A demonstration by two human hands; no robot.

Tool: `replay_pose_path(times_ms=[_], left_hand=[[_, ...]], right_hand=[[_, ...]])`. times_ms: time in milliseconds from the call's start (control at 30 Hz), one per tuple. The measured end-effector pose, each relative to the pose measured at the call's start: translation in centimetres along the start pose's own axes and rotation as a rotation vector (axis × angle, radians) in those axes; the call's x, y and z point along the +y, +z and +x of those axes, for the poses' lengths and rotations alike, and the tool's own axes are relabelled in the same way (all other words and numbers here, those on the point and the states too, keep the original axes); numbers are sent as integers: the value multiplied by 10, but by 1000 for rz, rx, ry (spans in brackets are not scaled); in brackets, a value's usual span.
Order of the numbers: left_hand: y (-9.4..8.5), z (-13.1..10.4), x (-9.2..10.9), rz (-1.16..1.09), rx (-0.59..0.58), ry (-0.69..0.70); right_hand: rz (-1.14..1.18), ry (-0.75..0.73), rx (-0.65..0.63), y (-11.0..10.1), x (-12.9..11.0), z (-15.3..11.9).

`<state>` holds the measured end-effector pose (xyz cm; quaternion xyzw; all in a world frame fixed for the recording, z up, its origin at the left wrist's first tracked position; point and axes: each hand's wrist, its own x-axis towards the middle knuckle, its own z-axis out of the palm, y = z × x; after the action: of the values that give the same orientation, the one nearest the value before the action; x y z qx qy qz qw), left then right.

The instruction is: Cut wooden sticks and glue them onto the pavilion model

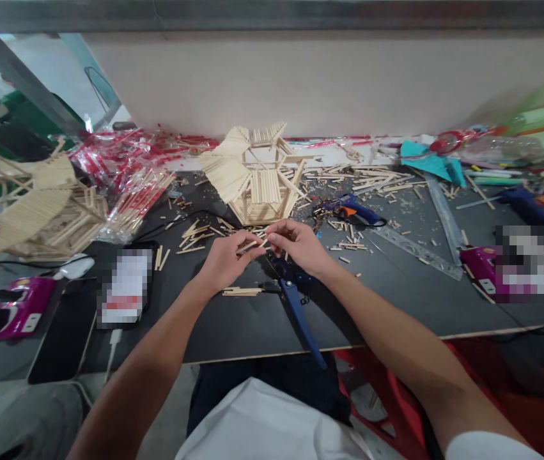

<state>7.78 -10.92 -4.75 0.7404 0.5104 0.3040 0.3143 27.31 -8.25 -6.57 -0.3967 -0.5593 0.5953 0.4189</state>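
Dark worktop (233, 332) carries a mostly built stick house (252, 176); just before it, left hand (224, 262) and right hand (298, 246) pinch one loose stick (252, 245), many strewn sticks (195, 233) unused.

Table top (233, 326): we see a dark grey, near black, with a pale edge
Stick house (255, 172): pale natural wood, we read its roof as close parallel stripes of sticks
Loose sticks (195, 233): the same light tan
Stick (251, 245) between our left hand (224, 259) and right hand (300, 246): light wood
Cutter (298, 306): blue handles
Glue gun (355, 211): blue with an orange trigger
Wrappers (118, 160): clear with red print
Glue gun at our left (20, 306): magenta with a white label
Paper (432, 160): teal
Ruler (415, 249): clear grey
Wall (329, 83): beige
Shirt (272, 421): white
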Motion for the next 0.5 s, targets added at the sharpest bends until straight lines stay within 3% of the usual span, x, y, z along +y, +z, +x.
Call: replay_pose_path(times_ms=[133,333,500], left_hand=[[1,0,0,-118,-93,11],[-1,2,-1,-29,-161,33],[-2,1,-4,21,-172,44]], right_hand=[[100,74,-52,-2,-1,1],[68,105,-114,-2,7,1],[-227,76,-250,-18,-16,-5]])
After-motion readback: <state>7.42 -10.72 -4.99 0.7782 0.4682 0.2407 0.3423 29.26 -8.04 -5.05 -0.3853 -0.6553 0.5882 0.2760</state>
